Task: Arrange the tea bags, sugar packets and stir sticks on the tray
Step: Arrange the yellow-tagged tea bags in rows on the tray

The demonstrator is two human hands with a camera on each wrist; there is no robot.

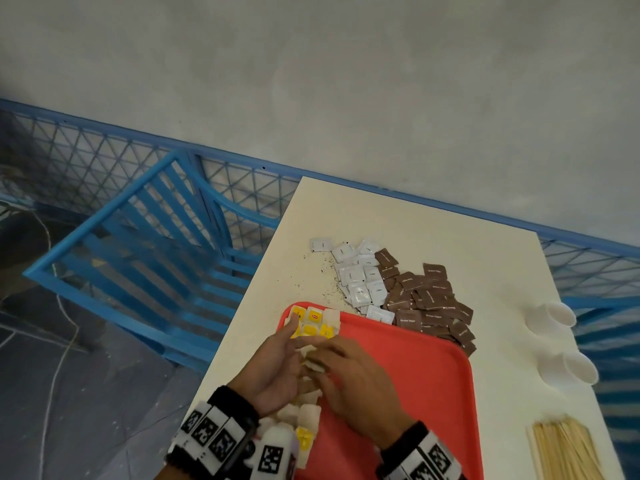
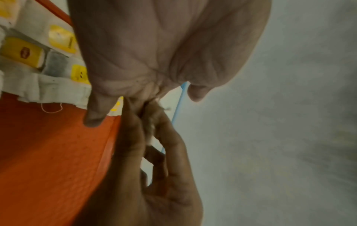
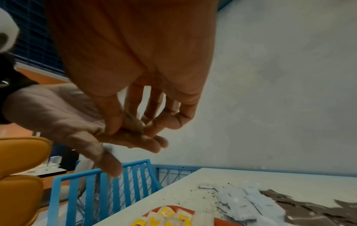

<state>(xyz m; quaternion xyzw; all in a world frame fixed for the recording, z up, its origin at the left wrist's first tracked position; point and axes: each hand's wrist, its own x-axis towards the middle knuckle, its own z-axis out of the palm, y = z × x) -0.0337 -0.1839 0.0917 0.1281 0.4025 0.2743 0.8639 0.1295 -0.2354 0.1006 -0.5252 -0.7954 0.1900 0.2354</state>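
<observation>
Grey wall behind, blue railing and a blue chair [image 1: 145, 258] on the left, cream tabletop [image 1: 398, 223] carrying a red tray [image 1: 408, 382]. Both hands meet over the tray's left side: left hand [image 1: 273, 372] lies palm-up with fingers fairly straight, right hand [image 1: 349, 379] has its fingertips [image 3: 114, 122] pressed together on something small in the left palm. Looks like a tea bag or its tag, but I can't tell for sure, so the right grip is closed on an unidentified bit. Progress, as a judgement: early. Tea bags [image 1: 311, 323] run in a column down the tray's left edge, too overlapped and hidden to count. White packets [image 1: 356, 275], roughly a dozen, and brown sugar packets [image 1: 429, 299], around twenty, are piled on the tabletop just beyond the tray, with one or two overlapping its far rim. Stir sticks [image 1: 564, 448] sit in one untouched bundle at right, uncountable. Two white cups [image 1: 554, 317] nearby. Loose tea specks near the white pile.
</observation>
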